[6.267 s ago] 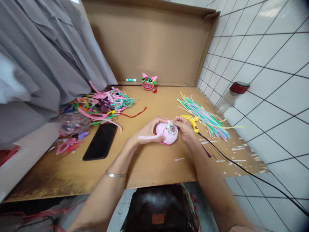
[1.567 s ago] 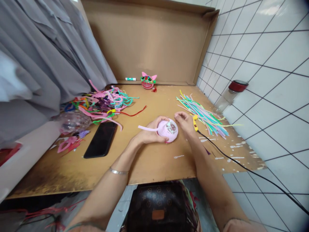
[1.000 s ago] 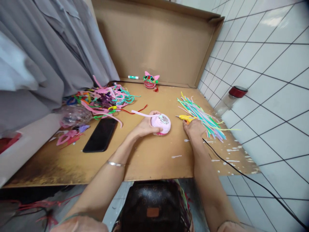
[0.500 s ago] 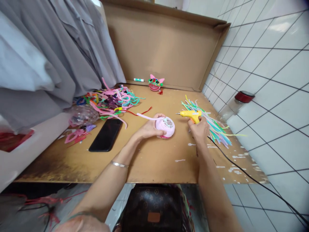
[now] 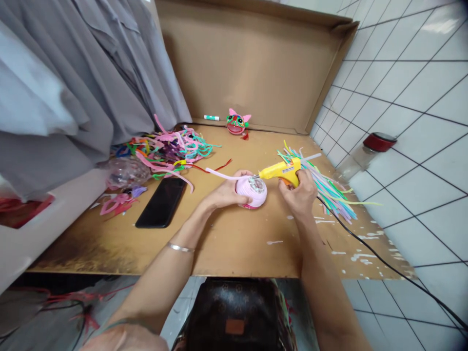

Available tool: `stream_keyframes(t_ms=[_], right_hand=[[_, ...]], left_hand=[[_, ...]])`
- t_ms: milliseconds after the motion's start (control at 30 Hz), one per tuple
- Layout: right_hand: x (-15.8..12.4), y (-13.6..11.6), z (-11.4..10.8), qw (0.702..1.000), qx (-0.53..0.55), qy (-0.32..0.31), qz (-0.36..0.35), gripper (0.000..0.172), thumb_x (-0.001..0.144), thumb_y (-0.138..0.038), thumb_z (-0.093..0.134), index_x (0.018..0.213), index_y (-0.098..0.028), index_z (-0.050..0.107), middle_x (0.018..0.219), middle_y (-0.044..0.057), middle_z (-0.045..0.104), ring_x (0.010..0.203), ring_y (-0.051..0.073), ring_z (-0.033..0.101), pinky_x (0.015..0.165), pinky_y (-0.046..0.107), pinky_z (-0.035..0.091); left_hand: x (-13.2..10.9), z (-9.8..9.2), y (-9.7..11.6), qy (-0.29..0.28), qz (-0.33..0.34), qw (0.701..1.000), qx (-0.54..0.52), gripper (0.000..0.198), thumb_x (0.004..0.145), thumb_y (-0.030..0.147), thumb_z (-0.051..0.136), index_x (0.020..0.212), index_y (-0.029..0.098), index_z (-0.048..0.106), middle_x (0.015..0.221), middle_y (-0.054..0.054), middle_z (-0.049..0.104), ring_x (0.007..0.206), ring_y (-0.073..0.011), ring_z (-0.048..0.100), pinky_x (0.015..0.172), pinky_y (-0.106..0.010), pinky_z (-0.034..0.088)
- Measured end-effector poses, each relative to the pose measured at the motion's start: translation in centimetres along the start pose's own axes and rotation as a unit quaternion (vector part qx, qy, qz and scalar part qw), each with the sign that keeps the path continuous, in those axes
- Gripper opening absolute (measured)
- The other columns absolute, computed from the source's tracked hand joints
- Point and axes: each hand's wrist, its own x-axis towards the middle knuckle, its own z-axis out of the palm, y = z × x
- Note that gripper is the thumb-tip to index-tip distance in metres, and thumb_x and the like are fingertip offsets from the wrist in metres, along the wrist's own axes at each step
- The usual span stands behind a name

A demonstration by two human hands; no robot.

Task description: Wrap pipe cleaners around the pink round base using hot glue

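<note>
My left hand [image 5: 226, 191] is closed around a small pink ball wrapped in pipe cleaner [image 5: 253, 191], resting on the cardboard work surface [image 5: 234, 234]. A loose pink pipe cleaner end [image 5: 219, 174] sticks out to the left of it. My right hand [image 5: 298, 195] grips a yellow hot glue gun [image 5: 280, 170]. The gun's nozzle points left and sits at the top of the pink ball. Its black cord [image 5: 365, 248] trails off to the right.
A black phone [image 5: 161, 202] lies left of my hands, with a tangle of coloured pipe cleaners [image 5: 168, 151] behind it. Straight pipe cleaners [image 5: 325, 187] lie at right. A finished pink animal head [image 5: 237, 122] and a glue stick [image 5: 211, 117] sit by the cardboard back wall. A red-lidded jar [image 5: 365, 151] leans on the tiles.
My right hand left the ball, picked up the glue gun from the table at right, and brought its nozzle to the ball. My left hand kept hold of the ball.
</note>
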Motion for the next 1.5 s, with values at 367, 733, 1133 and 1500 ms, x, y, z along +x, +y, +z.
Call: stream_keyframes(t_ms=[367,733,1133,1500], right_hand=[[-0.30,0.01,0.07,1.000,0.005,-0.019,-0.019,0.015,0.077,-0.030,0.057,0.091,-0.023,0.056,0.091,0.005,0.061,0.085,0.023,0.058,0.077,0.033,0.046],[-0.36,0.06,0.06,0.999,0.003,-0.014,-0.031,0.016,0.078,-0.030,0.056,0.092,-0.022,0.057,0.091,0.005,0.062,0.084,0.022,0.059,0.076,0.033,0.045],[-0.34,-0.09,-0.14,0.999,0.024,-0.015,-0.041,0.016,0.077,-0.027,0.056,0.091,-0.021,0.059,0.090,0.006,0.063,0.085,0.023,0.059,0.077,0.034,0.046],[-0.36,0.11,-0.16,0.999,0.026,-0.016,-0.040,0.017,0.076,-0.026,0.055,0.091,-0.021,0.060,0.091,0.006,0.064,0.086,0.023,0.059,0.077,0.034,0.046]], left_hand=[[-0.09,0.00,-0.02,-0.004,-0.005,1.000,0.008,0.068,0.052,0.019,0.073,0.116,0.019,0.048,0.106,-0.003,0.058,0.094,-0.0181,0.057,0.079,-0.027,0.049],[-0.09,0.02,-0.01,-0.001,-0.008,1.000,0.012,0.068,0.052,0.018,0.072,0.116,0.019,0.048,0.108,-0.004,0.056,0.093,-0.0173,0.055,0.075,-0.025,0.049],[-0.08,0.02,-0.09,-0.004,-0.007,1.000,0.016,0.069,0.052,0.019,0.073,0.117,0.019,0.048,0.108,-0.004,0.057,0.096,-0.0188,0.056,0.080,-0.027,0.049],[-0.16,0.01,0.14,-0.008,-0.016,1.000,0.015,0.069,0.051,0.020,0.073,0.116,0.020,0.048,0.105,-0.003,0.055,0.093,-0.0178,0.054,0.078,-0.027,0.048]])
